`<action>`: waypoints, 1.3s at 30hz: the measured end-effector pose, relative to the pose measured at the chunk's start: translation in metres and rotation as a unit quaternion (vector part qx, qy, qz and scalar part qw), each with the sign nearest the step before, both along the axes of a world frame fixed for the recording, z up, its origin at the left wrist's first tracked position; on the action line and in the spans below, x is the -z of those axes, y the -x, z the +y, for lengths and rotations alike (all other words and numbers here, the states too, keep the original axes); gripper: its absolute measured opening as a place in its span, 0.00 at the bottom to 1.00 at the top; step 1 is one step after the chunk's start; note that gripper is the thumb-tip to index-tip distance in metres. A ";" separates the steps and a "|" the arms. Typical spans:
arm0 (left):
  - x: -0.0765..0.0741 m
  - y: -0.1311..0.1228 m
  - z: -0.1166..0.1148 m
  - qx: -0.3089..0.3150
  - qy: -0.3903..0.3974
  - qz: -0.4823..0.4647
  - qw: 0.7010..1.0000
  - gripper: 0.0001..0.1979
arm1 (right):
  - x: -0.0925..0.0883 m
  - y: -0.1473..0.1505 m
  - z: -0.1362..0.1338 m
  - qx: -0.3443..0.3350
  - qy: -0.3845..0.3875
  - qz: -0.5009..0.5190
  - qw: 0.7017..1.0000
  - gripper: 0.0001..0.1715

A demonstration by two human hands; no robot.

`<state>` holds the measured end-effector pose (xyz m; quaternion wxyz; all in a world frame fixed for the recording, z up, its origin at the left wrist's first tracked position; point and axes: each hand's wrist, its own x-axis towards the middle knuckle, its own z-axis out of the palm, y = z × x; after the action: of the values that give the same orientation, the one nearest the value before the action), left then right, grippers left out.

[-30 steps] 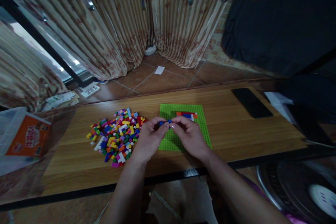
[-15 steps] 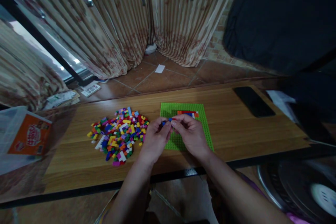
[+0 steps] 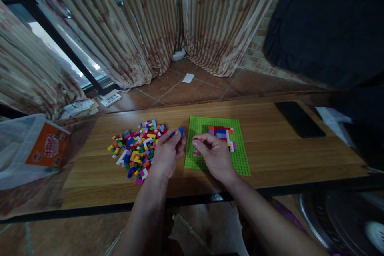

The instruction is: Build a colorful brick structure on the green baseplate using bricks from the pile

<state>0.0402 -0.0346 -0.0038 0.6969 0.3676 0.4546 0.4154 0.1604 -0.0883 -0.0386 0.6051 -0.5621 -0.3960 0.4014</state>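
Note:
My left hand [image 3: 166,154] pinches small blue bricks [image 3: 180,131] just right of a heap of loose coloured bricks [image 3: 138,148] on the wooden table. My right hand [image 3: 211,154] rests over the left part of a green baseplate [image 3: 240,160], its fingers pinched on a tiny red piece. A low build of red, blue, white and pink bricks [image 3: 223,134] stands near the baseplate's far edge, just beyond my right hand.
A black phone [image 3: 298,118] lies on the table at the far right. A clear plastic bag with an orange label [image 3: 49,150] sits at the table's left end. Striped curtains and a tiled floor lie beyond the table.
My hands were joined together on blue bricks over the baseplate. Now they have drawn apart: the left keeps the blue bricks and has shifted toward the heap, the right holds a tiny red piece.

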 end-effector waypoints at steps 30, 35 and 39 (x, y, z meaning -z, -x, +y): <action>-0.003 0.028 0.002 0.220 0.006 0.102 0.970 0.17 | -0.009 0.000 -0.011 -0.057 -0.143 -0.305 0.940 0.14; 0.001 0.015 -0.005 0.285 0.004 0.126 0.950 0.20 | -0.011 -0.020 -0.025 -0.088 -0.150 -0.380 0.909 0.10; 0.006 -0.002 -0.014 0.310 -0.006 0.151 0.939 0.21 | -0.013 -0.041 -0.042 -0.108 -0.126 -0.396 0.903 0.09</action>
<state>0.0422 -0.0488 -0.0094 0.7121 0.5528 0.4155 0.1212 0.2010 -0.1303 -0.0258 0.4170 -0.5478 -0.7085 0.1549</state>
